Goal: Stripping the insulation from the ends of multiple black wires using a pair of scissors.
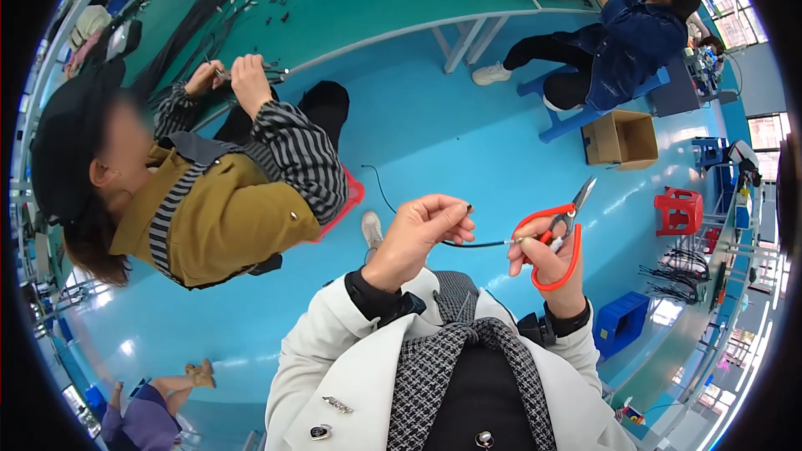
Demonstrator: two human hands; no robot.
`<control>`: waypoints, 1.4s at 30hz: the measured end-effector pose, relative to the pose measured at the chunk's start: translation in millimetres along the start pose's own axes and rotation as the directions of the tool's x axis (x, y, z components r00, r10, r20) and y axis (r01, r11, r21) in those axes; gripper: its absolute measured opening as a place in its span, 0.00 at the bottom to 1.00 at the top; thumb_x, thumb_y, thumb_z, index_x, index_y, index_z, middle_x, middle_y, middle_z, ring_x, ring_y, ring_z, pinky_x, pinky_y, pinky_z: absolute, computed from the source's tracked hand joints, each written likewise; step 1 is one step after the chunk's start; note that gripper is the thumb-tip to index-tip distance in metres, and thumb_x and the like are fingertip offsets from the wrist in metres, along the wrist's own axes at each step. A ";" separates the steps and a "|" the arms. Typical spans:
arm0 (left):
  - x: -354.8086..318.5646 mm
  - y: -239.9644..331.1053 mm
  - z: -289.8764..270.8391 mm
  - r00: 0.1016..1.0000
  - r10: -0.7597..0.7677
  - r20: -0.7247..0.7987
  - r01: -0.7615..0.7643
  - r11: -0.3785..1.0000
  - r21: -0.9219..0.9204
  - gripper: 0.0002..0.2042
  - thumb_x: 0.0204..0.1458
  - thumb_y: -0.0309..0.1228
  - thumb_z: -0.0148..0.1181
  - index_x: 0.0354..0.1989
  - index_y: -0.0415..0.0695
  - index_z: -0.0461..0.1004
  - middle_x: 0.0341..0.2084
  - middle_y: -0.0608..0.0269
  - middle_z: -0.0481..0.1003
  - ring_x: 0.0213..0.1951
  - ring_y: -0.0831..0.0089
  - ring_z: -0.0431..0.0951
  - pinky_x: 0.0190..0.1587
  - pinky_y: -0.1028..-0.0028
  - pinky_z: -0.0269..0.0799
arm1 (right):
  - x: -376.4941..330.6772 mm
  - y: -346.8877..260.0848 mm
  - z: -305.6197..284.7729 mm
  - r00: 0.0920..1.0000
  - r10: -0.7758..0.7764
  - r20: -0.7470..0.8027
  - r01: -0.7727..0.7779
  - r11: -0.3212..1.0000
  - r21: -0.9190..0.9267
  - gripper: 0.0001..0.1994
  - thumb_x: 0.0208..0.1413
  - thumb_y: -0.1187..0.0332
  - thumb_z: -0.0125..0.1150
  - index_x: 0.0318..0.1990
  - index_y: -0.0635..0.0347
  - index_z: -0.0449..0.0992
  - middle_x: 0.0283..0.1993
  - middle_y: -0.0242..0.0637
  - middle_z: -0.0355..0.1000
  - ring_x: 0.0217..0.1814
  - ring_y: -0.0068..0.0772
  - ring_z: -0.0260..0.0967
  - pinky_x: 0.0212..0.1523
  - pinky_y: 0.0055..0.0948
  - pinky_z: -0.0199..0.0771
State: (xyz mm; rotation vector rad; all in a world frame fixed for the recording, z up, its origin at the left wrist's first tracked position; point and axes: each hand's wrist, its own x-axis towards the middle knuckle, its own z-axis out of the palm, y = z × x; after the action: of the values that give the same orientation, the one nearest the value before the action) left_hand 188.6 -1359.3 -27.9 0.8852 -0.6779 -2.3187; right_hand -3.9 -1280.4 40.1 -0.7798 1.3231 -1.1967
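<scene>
"What's biggest?"
"The blue floor (409,129), then the green bench (334,25)."
"And the hands?"
"The right hand (547,259) carries red-handled scissors (576,255) and pinches one end of the black cable (480,245), which runs leftward behind the left hand (418,234)."
"Left grip?"
"Thumb and forefinger press together on a small dark piece (469,208); whether other fingers hold the cable, I cannot tell."

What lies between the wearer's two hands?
In the head view, a stretch of thin black cable bridges the gap between the left hand and right hand.
</scene>
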 end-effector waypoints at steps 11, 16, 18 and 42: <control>110.7 68.9 -42.9 0.829 0.541 -0.142 -0.522 0.839 0.152 0.11 0.54 0.29 0.59 0.42 0.36 0.71 0.32 0.59 0.77 0.36 0.74 0.76 0.42 0.75 0.71 | -7.4 3.0 -14.6 0.998 -0.062 -0.029 0.062 0.998 0.007 0.06 0.50 0.79 0.52 0.36 0.68 0.72 0.26 0.44 0.72 0.21 0.34 0.71 0.23 0.28 0.73; 120.1 108.6 -17.3 0.742 0.664 -0.093 -0.491 0.632 0.600 0.14 0.57 0.30 0.55 0.48 0.33 0.70 0.36 0.61 0.77 0.38 0.76 0.75 0.44 0.76 0.69 | 8.3 -6.3 -23.9 0.993 -0.062 -0.098 0.064 0.998 0.022 0.05 0.51 0.78 0.52 0.36 0.68 0.72 0.26 0.44 0.73 0.20 0.33 0.71 0.23 0.27 0.73; 92.5 75.6 -2.7 0.901 0.413 0.133 -0.383 0.613 0.691 0.14 0.59 0.30 0.51 0.47 0.34 0.72 0.36 0.62 0.78 0.40 0.77 0.75 0.45 0.75 0.68 | 5.4 -5.5 -23.9 0.986 -0.031 -0.166 0.039 0.998 0.047 0.05 0.51 0.78 0.52 0.36 0.68 0.72 0.26 0.44 0.73 0.20 0.33 0.70 0.23 0.27 0.73; -3.6 2.7 46.9 0.901 0.297 0.317 -0.433 0.563 0.704 0.06 0.56 0.24 0.54 0.36 0.35 0.75 0.23 0.61 0.77 0.27 0.77 0.77 0.26 0.79 0.68 | 1.5 -1.9 -23.3 0.996 -0.065 -0.053 0.063 0.997 -0.037 0.06 0.52 0.79 0.53 0.37 0.69 0.73 0.28 0.44 0.74 0.24 0.31 0.73 0.27 0.25 0.74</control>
State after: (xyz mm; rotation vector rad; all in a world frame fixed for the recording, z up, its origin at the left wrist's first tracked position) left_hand 158.2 -1347.1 6.0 0.7706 -1.8244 -1.6849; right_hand -27.1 -1277.7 37.9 -0.8258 1.3754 -1.2556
